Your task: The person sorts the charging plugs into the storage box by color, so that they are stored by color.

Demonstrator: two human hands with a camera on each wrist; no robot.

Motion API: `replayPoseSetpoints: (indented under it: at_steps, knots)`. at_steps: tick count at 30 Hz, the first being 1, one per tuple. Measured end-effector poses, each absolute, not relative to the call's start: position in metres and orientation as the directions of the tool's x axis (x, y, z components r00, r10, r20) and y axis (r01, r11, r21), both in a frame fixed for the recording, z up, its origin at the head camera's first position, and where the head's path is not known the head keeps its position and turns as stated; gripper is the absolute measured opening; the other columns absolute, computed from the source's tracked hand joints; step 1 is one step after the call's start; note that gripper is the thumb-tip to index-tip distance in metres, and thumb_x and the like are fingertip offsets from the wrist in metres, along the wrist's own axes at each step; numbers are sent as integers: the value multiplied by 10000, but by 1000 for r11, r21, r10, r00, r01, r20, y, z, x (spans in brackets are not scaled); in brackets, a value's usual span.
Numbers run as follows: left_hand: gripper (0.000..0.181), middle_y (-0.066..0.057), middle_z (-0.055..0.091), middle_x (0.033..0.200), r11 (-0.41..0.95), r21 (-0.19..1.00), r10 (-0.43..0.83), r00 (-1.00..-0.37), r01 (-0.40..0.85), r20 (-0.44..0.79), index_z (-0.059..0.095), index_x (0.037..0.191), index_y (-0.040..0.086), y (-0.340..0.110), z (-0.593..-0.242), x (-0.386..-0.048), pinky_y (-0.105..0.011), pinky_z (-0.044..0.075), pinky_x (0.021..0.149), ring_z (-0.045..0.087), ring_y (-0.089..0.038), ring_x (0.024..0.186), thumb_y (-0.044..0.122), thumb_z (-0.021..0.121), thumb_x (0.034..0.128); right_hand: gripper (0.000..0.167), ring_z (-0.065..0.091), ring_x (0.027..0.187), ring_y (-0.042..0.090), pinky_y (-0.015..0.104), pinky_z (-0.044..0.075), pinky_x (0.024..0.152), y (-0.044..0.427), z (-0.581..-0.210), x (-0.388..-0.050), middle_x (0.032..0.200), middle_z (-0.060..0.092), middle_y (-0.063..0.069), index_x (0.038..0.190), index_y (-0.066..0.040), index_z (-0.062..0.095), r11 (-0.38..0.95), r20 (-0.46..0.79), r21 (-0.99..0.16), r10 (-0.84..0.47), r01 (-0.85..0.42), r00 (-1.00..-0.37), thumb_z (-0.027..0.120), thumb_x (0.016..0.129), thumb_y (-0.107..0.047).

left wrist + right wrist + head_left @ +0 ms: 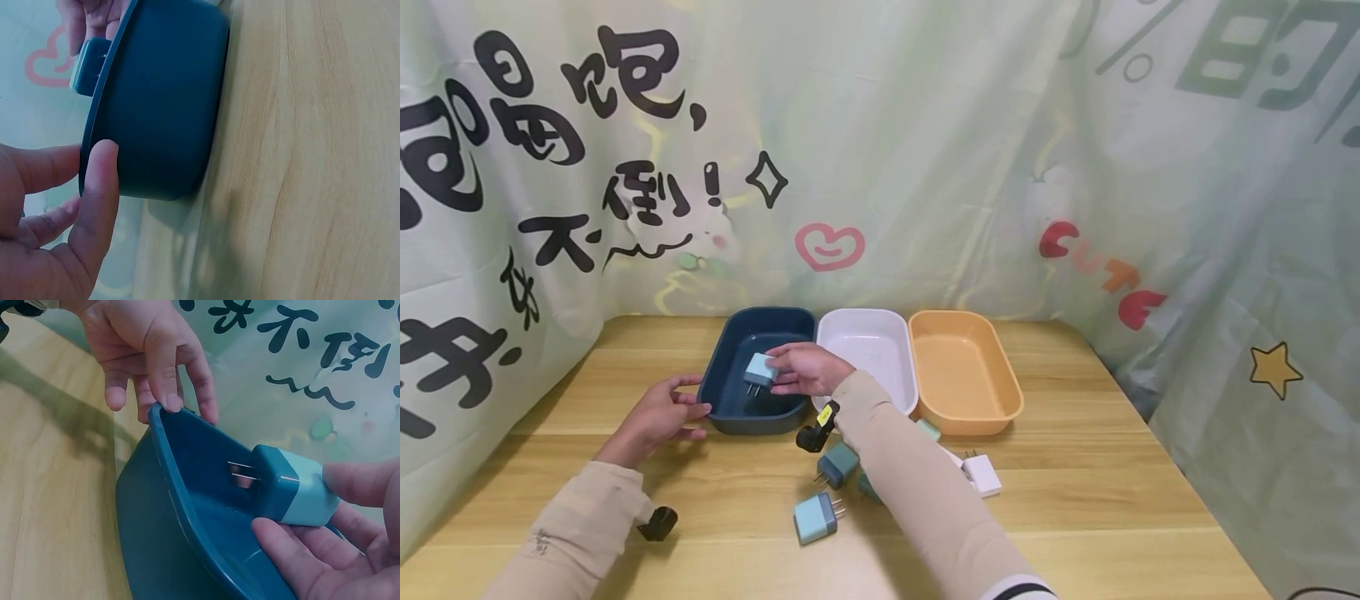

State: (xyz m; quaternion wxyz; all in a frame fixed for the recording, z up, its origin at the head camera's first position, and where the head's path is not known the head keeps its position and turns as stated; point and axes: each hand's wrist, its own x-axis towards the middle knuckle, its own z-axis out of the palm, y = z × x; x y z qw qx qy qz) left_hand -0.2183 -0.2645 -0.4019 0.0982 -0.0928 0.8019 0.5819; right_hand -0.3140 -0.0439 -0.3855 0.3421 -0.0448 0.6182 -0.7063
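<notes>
In my right hand [811,369] is a two-tone blue plug adapter [761,369], pinched between thumb and fingers. It is above the dark blue tray [727,422], with its two metal prongs pointing down in the head view and left in the right wrist view. My left hand [658,414] holds the near left corner of that tray, its thumb [103,165] on the outer wall and a finger at the rim. On the table in front lie a light blue plug adapter [816,518] and a teal one [837,464].
A white tray [904,379] and an orange tray [967,426] stand side by side, right of the dark blue one. White plug adapters [982,475] lie on the wooden table [1075,467], partly hidden by my right sleeve [917,492]. A printed curtain [910,150] hangs behind.
</notes>
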Motion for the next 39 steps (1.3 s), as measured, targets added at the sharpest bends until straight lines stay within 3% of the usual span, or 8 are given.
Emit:
replayPoseSetpoints:
  at_steps: [24,28,34,39]
  knots:
    - [648,-196,371,1108,307,920,-9,-967,-245,-255,228,1484,-37,-265,-402,-217,-375,591,709,545,-318,948,-8,588,946,298,603,851,232,414,518,923,-45,-385,-313,961,600,117,1268,18,530,31,-366,-912,-515,409,-775,533,975,-33]
    - [644,-198,370,1112,302,921,-2,-967,-245,-257,227,1484,-38,-264,-402,-217,-374,591,705,546,-301,930,-13,582,948,299,626,919,257,403,513,931,-44,-385,-313,999,615,142,1267,40,529,38,-373,-910,-506,412,-778,518,975,-22]
    - [651,-202,376,1128,298,921,0,-965,-250,-262,219,1489,-35,-263,-400,-217,-373,590,709,550,-299,932,-9,582,950,375,601,1103,320,396,494,959,-41,-383,-312,1260,562,244,1353,71,472,51,-375,-911,-513,409,-772,485,993,-35]
    - [656,-215,376,1150,300,920,-3,-964,-254,-265,219,1491,-32,-265,-401,-217,-378,590,712,552,-314,952,-7,586,947,344,606,1098,325,390,500,951,-41,-383,-310,1174,603,220,1321,64,503,26,-369,-910,-510,415,-777,497,996,-47]
